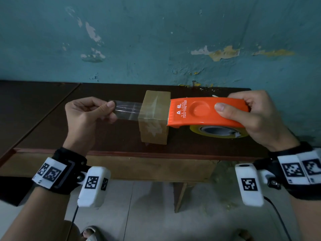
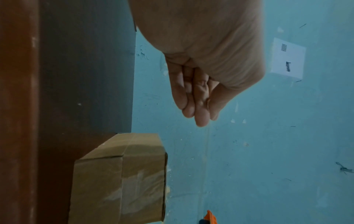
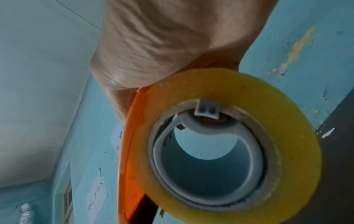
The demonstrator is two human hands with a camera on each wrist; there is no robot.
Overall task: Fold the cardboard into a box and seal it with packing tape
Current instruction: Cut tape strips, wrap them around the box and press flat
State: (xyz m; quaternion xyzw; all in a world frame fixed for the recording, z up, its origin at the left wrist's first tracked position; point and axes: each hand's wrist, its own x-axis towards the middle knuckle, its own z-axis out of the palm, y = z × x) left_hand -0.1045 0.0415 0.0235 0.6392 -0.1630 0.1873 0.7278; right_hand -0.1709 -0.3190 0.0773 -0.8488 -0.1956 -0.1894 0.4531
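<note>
A small folded cardboard box (image 1: 155, 117) (image 2: 122, 181) stands on the dark wooden table (image 1: 52, 119), with clear tape on its faces. My right hand (image 1: 250, 115) grips an orange tape dispenser (image 1: 206, 112) (image 3: 130, 151) just right of the box, its serrated edge at the box top. A yellowish tape roll (image 1: 218, 132) (image 3: 229, 144) sits in it. A strip of clear tape (image 1: 126, 110) runs from the dispenser over the box top to my left hand (image 1: 90, 112) (image 2: 199, 97), which pinches its free end left of the box.
The table stands against a peeling teal wall (image 1: 156, 40). A second tabletop (image 1: 26, 101) joins at the left. The table's front edge (image 1: 139, 153) is close to me, with tiled floor (image 1: 147, 214) below. White wrist cameras (image 1: 94, 186) hang under both wrists.
</note>
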